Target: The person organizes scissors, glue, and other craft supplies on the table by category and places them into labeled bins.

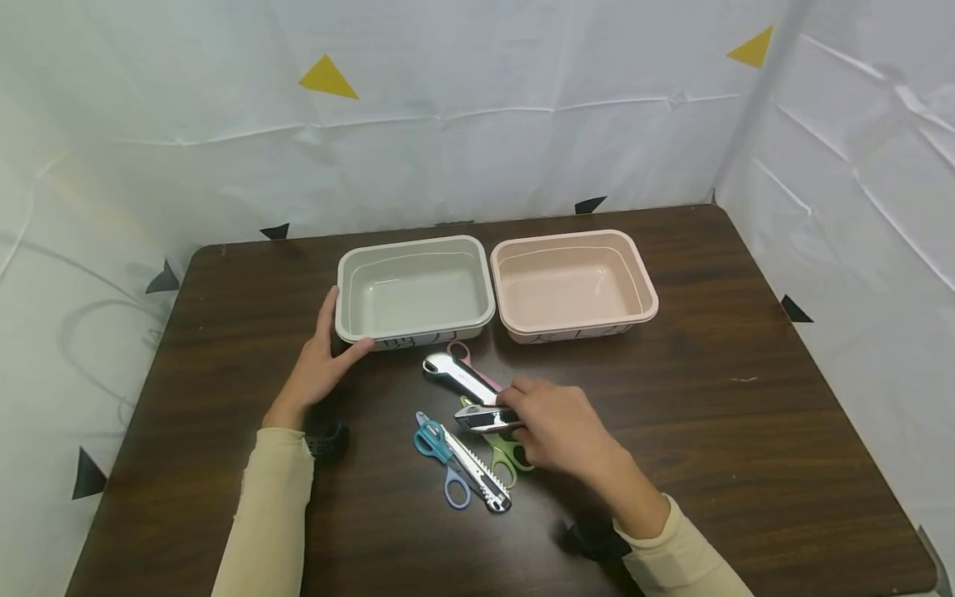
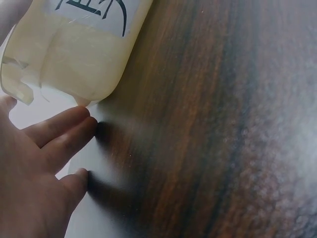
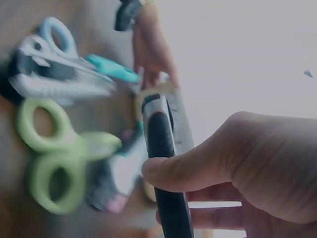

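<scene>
In the head view my right hand (image 1: 555, 423) holds a black-and-silver utility knife (image 1: 488, 419) above a small pile. The right wrist view shows my thumb pressing along the dark handle of this utility knife (image 3: 166, 144). Under and around it lie green-handled scissors (image 1: 503, 456), another utility knife (image 1: 458, 373), pink-handled scissors (image 1: 458, 351), blue scissors (image 1: 440, 448) and a silver utility knife (image 1: 477, 473). My left hand (image 1: 317, 369) rests at the near left corner of the grey-green bin (image 1: 418, 330), fingers extended along its side and thumb at the front rim.
A pink bin (image 1: 578, 325) stands just right of the grey-green one, both on the dark wooden table (image 1: 746, 431). White sheeting (image 1: 477, 166) rises behind the table and at both sides. Labels with dark markings show on the bins' front walls.
</scene>
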{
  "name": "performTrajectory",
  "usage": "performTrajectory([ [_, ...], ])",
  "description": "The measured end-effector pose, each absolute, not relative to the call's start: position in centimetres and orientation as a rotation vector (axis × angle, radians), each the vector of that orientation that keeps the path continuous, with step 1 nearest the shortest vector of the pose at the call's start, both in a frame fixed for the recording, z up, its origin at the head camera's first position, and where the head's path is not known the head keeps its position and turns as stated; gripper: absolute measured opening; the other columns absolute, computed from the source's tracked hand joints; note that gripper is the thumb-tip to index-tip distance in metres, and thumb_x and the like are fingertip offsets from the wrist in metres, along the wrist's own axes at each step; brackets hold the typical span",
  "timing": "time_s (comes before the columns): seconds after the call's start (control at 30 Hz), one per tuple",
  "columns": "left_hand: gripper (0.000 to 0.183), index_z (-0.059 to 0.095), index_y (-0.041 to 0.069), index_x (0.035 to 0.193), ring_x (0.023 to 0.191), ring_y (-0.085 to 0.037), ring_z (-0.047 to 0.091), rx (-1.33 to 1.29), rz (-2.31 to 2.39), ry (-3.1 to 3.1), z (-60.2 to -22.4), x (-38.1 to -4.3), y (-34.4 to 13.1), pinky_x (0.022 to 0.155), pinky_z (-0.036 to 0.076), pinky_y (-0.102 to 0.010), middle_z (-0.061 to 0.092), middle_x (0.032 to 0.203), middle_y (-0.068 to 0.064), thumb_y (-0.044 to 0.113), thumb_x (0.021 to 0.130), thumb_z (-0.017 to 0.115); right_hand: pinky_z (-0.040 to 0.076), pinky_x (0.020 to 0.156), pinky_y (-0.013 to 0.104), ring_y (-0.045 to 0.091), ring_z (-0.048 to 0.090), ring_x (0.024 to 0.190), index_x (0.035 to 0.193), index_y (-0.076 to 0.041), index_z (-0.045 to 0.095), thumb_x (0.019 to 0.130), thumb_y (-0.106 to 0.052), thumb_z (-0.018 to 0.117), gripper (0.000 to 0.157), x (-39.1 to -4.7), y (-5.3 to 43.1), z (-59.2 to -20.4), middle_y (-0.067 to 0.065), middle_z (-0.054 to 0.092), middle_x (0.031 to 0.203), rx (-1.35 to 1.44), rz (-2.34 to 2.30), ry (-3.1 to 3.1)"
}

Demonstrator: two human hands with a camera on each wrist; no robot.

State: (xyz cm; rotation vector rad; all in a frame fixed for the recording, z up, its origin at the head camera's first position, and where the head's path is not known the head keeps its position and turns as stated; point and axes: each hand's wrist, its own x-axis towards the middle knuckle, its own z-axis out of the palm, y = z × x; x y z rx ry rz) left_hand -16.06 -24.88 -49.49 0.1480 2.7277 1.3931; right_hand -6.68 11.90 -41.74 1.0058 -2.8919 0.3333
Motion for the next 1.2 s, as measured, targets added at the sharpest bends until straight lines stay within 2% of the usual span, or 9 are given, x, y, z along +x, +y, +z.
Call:
performTrajectory([
  [0.13, 0.096, -0.005, 0.054, 0.151, 0.144, -0.036, 0.025, 0.148, 1.385, 2.728, -49.5, -16.0, -24.9, 0.105, 0.023, -0.068, 0.018, 0.162, -0.006, 0.051, 0.089, 0.068, 0.045, 0.052, 0.034, 0.016, 0.058, 0.082, 0.104, -0.017, 0.069, 0.073, -0.012, 0.081, 0.034, -7.9, 13.4, -39.8, -0.005, 0.058, 0.090, 0.985, 0.336, -2.869],
  [0.33, 0.096, -0.005, 0.056, 0.150, 0.144, -0.037, 0.025, 0.143, 1.392, 2.723, -49.6, -15.9, -24.9, 0.105, 0.023, -0.068, 0.019, 0.162, -0.008, 0.050, 0.088, 0.069, 0.047, 0.058, 0.041, 0.020, 0.059, 0.086, 0.113, -0.015, 0.067, 0.076, -0.007, 0.079, 0.039, -10.8, 15.8, -37.2, -0.002, 0.059, 0.096, 0.900, 0.344, -2.865],
  [0.57, 0.096, -0.005, 0.056, 0.150, 0.143, -0.037, 0.026, 0.168, 1.413, 2.717, -49.5, -15.8, -25.1, 0.104, 0.023, -0.069, 0.020, 0.161, -0.009, 0.047, 0.089, 0.069, 0.048, 0.072, 0.046, 0.028, 0.060, 0.094, 0.112, -0.011, 0.066, 0.081, -0.005, 0.073, 0.033, -14.9, 17.8, -35.8, 0.005, 0.061, 0.101, 0.821, 0.280, -2.915],
  [0.8, 0.096, -0.006, 0.056, 0.150, 0.143, -0.038, 0.026, 0.177, 1.410, 2.723, -49.7, -15.8, -25.4, 0.104, 0.024, -0.069, 0.019, 0.161, -0.010, 0.046, 0.090, 0.068, 0.047, 0.075, 0.044, 0.026, 0.059, 0.091, 0.103, -0.008, 0.068, 0.080, -0.003, 0.074, 0.025, -19.6, 18.9, -37.5, 0.006, 0.062, 0.098, 0.894, 0.261, -2.947],
  [1.0, 0.097, -0.006, 0.051, 0.152, 0.144, -0.039, 0.024, 0.182, 1.398, 2.726, -49.9, -15.9, -25.3, 0.104, 0.023, -0.070, 0.019, 0.161, -0.011, 0.046, 0.090, 0.068, 0.046, 0.081, 0.044, 0.026, 0.058, 0.091, 0.105, -0.006, 0.068, 0.079, -0.003, 0.073, 0.027, -22.6, 19.7, -39.8, 0.008, 0.063, 0.100, 0.889, 0.265, -3.051],
  [1.2, 0.097, -0.006, 0.052, 0.152, 0.144, -0.039, 0.022, 0.170, 1.387, 2.725, -49.8, -16.1, -25.3, 0.104, 0.022, -0.071, 0.018, 0.162, -0.011, 0.048, 0.090, 0.068, 0.045, 0.087, 0.045, 0.027, 0.058, 0.093, 0.105, -0.008, 0.070, 0.076, 0.000, 0.071, 0.030, -24.6, 19.7, -41.9, 0.008, 0.064, 0.101, 0.866, 0.215, -3.106],
])
